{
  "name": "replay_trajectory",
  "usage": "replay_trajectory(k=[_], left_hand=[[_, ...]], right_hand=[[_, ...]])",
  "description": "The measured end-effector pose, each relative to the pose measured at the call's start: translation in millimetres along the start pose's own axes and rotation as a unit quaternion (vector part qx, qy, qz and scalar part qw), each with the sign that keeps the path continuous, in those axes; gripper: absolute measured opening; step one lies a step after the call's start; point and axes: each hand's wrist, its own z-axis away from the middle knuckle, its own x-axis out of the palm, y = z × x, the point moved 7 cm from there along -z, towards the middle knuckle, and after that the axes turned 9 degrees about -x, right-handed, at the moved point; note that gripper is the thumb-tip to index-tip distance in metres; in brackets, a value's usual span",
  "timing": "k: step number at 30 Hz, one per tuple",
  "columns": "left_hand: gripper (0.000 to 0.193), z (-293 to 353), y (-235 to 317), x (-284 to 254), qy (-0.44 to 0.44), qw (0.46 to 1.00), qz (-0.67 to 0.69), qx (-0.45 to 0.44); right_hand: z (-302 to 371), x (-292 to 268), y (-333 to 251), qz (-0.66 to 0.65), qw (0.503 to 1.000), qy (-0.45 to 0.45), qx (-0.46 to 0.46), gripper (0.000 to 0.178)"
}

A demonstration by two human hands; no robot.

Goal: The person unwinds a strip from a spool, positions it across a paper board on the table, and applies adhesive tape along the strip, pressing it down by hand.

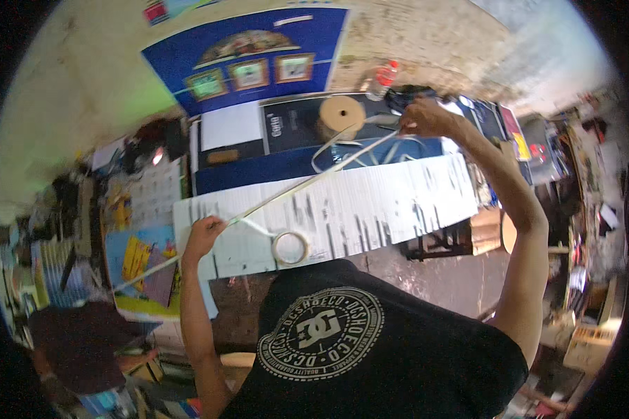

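My left hand (203,236) is closed on a long thin white strip (307,183) over the near left end of a white printed sheet (370,202). The strip runs taut and diagonally up to my right hand (426,117), which pinches its far end above the table's back. Past my left hand the strip trails on toward the lower left. A small roll of pale tape (291,247) lies on the sheet just right of my left hand. A bigger tan roll (341,114) stands at the back, left of my right hand, with loose loops of strip beneath it.
A blue poster (244,56) with framed pictures lies beyond the table, with dark printed boards (293,129) beside it. Colourful prints (143,258) are stacked at the left. Another person in a dark red top (77,342) is at the lower left. Clutter and a wooden stool (482,234) fill the right.
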Motion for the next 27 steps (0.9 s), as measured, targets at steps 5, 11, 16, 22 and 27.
replay_trajectory(k=[5,11,16,22,27], left_hand=[[0.033,0.2,-10.2,9.1,-0.024,0.998,-0.056,-0.007],[0.034,9.5,-19.0,7.7,0.023,0.999,-0.025,-0.038],[0.033,11.8,-11.1,5.0,-0.003,0.986,-0.116,-0.121],[0.030,-2.3,20.2,23.9,-0.037,0.990,-0.103,-0.092],[0.023,2.9,28.4,25.2,-0.044,0.994,-0.011,-0.103]], right_hand=[[145.5,-21.1,87.7,0.256,0.957,-0.035,0.130,0.010],[310.1,-29.0,158.9,0.316,0.907,0.093,0.261,0.012],[461.9,62.4,204.0,0.285,0.793,0.167,0.512,0.037],[439.1,206.5,181.0,0.076,0.929,0.026,0.360,0.064],[178.8,116.0,77.6,-0.259,0.926,0.152,0.228,0.064]])
